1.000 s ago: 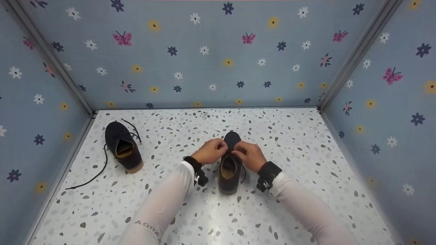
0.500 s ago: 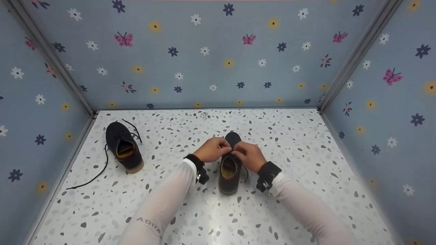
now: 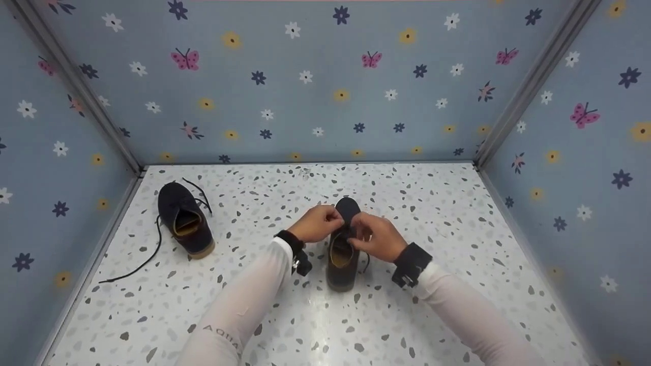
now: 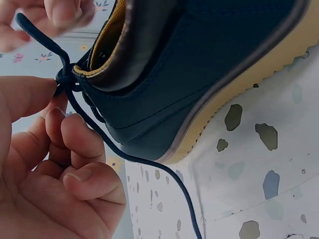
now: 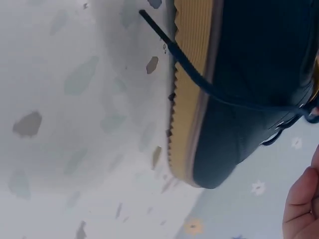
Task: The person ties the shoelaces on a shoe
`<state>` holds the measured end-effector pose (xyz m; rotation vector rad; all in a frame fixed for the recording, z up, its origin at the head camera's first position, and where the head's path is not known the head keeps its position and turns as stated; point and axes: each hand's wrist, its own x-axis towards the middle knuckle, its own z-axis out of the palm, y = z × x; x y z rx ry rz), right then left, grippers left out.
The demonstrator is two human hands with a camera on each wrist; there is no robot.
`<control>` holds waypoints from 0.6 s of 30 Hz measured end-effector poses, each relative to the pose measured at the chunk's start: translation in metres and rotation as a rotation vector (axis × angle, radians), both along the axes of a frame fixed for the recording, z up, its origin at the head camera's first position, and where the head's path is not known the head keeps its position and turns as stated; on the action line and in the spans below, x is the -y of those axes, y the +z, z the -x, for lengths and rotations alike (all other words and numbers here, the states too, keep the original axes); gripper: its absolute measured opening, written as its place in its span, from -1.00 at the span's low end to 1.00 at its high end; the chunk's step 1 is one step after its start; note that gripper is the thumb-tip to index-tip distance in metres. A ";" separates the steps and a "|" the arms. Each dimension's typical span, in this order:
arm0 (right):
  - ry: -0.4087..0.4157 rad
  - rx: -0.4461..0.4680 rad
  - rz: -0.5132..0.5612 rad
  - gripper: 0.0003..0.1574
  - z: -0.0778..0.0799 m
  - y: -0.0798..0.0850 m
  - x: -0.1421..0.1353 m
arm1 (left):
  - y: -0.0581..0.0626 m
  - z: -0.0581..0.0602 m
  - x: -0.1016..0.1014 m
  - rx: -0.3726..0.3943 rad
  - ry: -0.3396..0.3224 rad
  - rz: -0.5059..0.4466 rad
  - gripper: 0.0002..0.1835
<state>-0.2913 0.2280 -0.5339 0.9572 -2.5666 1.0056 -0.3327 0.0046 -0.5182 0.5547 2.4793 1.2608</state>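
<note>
A dark navy lace-up shoe (image 3: 342, 274) with a tan sole stands upright on the floor, its toe pointing away from me. My left hand (image 3: 316, 224) pinches the dark shoelace (image 4: 66, 82) between thumb and forefinger, at a small knot above the tongue. One lace strand hangs down the shoe's left side, and another (image 5: 239, 103) trails across its right side. Beside the knot, my right hand (image 3: 379, 236) holds its thumb and fingers apart; blurred in the left wrist view, those fingers (image 4: 62, 12) are close to a short raised piece of lace.
A matching shoe (image 3: 185, 218) stands at the left of the speckled floor (image 3: 269, 325), its laces loose and spread to both sides. Flower-patterned panels (image 3: 325, 112) close off the back and both sides.
My right hand has drawn back slightly to the right and towards me, and its thumb and fingers have parted. My left hand stays pinching at the knot.
</note>
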 end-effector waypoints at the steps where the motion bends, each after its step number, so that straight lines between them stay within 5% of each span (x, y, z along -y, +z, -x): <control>1: 0.019 -0.041 -0.031 -0.63 -0.002 0.000 0.001 | 0.000 0.000 0.000 -0.001 0.000 -0.004 -0.83; 7: 0.042 -0.205 -0.129 -0.80 -0.010 0.001 0.009 | -0.001 0.000 0.001 -0.008 0.008 -0.012 -0.82; 18: -0.067 0.132 0.094 -0.82 -0.005 0.000 -0.007 | -0.005 0.002 0.009 0.026 0.021 -0.029 -0.80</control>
